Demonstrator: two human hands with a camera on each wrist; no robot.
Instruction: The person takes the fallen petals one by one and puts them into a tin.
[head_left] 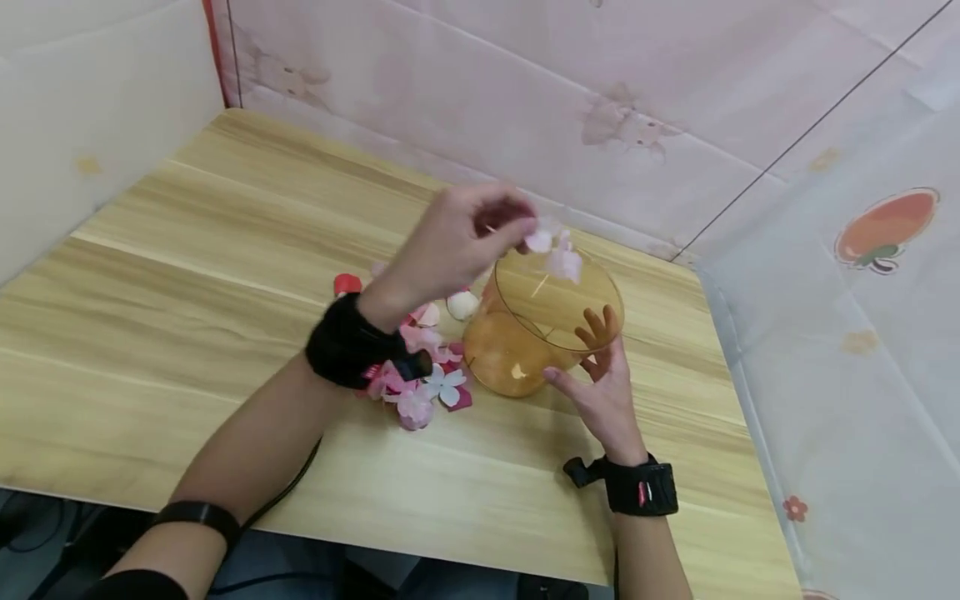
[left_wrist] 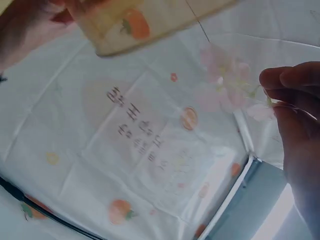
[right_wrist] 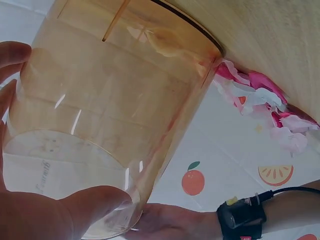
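Note:
My left hand pinches a pale pink artificial flower by its thin stem, between thumb and fingertips. In the head view its petals overlap the round mouth of a see-through amber vase. On the near right side of the vase, my right hand holds the wall, fingers spread along it and thumb in front. The right wrist view shows that thumb against the lower wall in view. A blurred blossom shape shows through the amber wall near the dark base edge.
A heap of loose artificial flowers, pink, white and magenta, lies left of the vase, partly behind my left wrist. A red piece sits at its far side. Printed cloth walls off the wooden table at the back and sides.

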